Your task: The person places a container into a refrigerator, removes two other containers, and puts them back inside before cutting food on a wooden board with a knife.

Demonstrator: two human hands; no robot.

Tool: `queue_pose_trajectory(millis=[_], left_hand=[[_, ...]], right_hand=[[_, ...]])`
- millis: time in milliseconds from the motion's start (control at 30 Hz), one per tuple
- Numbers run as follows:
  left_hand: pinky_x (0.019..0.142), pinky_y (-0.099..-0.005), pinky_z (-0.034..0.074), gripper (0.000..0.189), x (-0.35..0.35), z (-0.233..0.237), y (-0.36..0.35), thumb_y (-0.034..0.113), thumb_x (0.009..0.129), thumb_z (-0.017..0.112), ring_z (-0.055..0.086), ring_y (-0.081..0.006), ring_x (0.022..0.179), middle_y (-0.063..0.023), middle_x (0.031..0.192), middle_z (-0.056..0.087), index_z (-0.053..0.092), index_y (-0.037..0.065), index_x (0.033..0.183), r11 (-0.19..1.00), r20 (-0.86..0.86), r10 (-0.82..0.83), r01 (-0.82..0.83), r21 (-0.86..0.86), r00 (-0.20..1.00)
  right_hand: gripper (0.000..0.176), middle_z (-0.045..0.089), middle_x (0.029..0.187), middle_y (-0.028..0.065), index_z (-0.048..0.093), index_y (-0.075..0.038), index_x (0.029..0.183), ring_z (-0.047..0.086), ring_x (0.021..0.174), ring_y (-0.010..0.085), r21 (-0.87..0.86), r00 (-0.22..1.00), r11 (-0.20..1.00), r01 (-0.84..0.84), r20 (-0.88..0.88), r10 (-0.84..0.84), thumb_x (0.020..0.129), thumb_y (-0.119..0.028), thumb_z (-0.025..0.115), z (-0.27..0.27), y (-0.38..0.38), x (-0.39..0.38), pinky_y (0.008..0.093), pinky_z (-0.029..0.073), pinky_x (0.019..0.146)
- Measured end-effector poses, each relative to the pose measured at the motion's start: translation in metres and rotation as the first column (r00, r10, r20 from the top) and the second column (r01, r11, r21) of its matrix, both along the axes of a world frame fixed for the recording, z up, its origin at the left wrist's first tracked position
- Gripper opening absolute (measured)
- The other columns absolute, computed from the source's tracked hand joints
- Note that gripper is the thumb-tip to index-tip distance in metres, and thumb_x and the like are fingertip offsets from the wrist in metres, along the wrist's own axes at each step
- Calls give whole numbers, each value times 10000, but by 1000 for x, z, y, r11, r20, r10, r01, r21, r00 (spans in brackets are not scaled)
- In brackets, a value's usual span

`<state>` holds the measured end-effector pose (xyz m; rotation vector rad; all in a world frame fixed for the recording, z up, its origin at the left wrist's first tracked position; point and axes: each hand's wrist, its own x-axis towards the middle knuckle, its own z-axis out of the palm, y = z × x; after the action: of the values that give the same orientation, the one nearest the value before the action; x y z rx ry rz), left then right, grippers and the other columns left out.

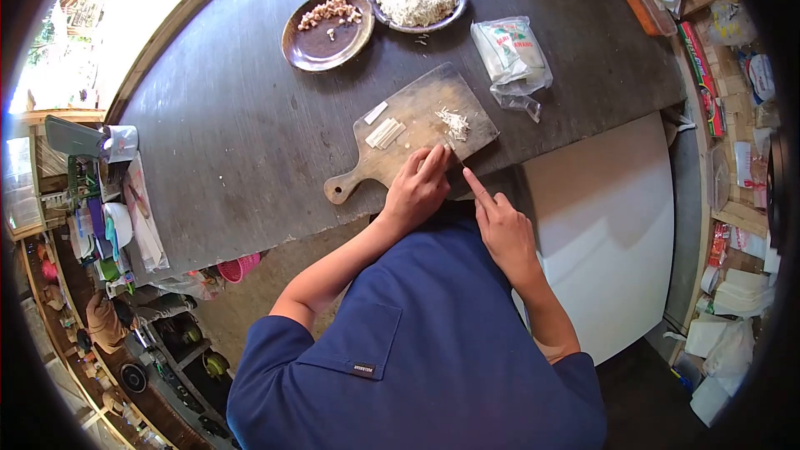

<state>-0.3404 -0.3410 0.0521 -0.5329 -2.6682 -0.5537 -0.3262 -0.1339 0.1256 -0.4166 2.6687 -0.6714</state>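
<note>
A wooden cutting board [392, 168] with a round handle lies at the table's near edge. My left hand [419, 187] rests on it with bent fingers pressed together; what lies under the fingertips is hidden. My right hand [505, 232] is closed around a knife [455, 155], its index finger stretched along the top. The thin blade stands close beside my left fingertips. Flat pale strips [386, 133] lie side by side on the board, with one lone piece [376, 112] behind them. A small heap of thin pale shreds [454, 123] sits on the right part.
Behind the board stand a brown plate [321, 54] with small brown chunks and another plate [380, 12] heaped with pale shreds. A plastic-wrapped packet [512, 54] lies to the right. A white surface [608, 225] adjoins the dark table [225, 117]. Utensils [104, 150] crowd the left edge.
</note>
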Motion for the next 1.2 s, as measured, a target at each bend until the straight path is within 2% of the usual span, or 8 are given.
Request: queue_pose_trajectory(millis=[100,233,433,500,700,833,1067,1200], left_hand=[[1034,-387,552,530,-3,2,-2,35,772,726,629,-312,1172,-155,1321,627,679,-83,1286,999,-8,-7,7,33,1000],[1040,-388,550,509,-2,4,-1,33,779,728,635,-319,1158,-162,1314,633,682,-93,1270,1000,-10,-20,20,3,1000],[1043,-389,549,497,-2,4,0,31,780,729,637,-322,1162,-164,1308,641,686,-94,1260,998,4,-4,4,61,1000],[1043,-389,550,499,-2,3,-1,28,780,728,637,-322,1167,-163,1311,640,685,-93,1262,999,1,-3,3,48,1000],[1045,-389,548,494,-2,5,0,11,784,723,631,-323,1185,-155,1325,638,687,-88,1267,999,-22,-28,29,22,999],[1076,-375,527,473,0,-2,-2,82,813,720,610,-317,1223,-171,1351,634,698,-102,1248,999,6,-19,18,30,1000],[1058,-377,540,473,-1,0,-2,63,816,721,607,-318,1231,-174,1348,631,695,-101,1259,999,-29,-37,36,-39,999],[1061,-380,541,476,-1,-4,-5,64,818,720,608,-316,1228,-175,1350,630,691,-99,1263,999,8,-18,18,44,1000]], right_hand=[[684,578,832,134,359,-445,1655,690,653,374,18,988,1000,-25,-154,27,1057,-230,611,-22,-10,-9,509,601,616],[692,573,829,132,356,-446,1657,689,649,370,-11,987,999,-35,-158,33,1055,-223,615,-19,-17,-21,506,601,607],[638,571,847,166,395,-417,1643,676,710,430,13,999,1000,-24,-47,25,1070,-208,580,-9,-2,-2,566,573,665],[698,568,824,131,351,-443,1660,685,639,368,7,989,999,-37,-142,38,1054,-222,617,-22,-5,-6,512,598,606],[709,564,810,134,349,-435,1664,675,617,366,-28,980,999,-36,-199,30,1048,-218,624,-29,-16,-16,504,597,599],[705,577,816,141,352,-432,1662,692,635,368,8,995,1000,-16,-102,17,1048,-219,624,-15,-5,0,498,599,598],[703,566,811,126,354,-425,1665,681,612,343,-20,979,1000,-18,-204,14,1049,-218,625,-29,-18,-13,477,585,571],[704,578,818,128,358,-422,1663,683,612,334,33,987,999,-22,-156,27,1046,-215,628,-14,-9,-1,466,587,567]])
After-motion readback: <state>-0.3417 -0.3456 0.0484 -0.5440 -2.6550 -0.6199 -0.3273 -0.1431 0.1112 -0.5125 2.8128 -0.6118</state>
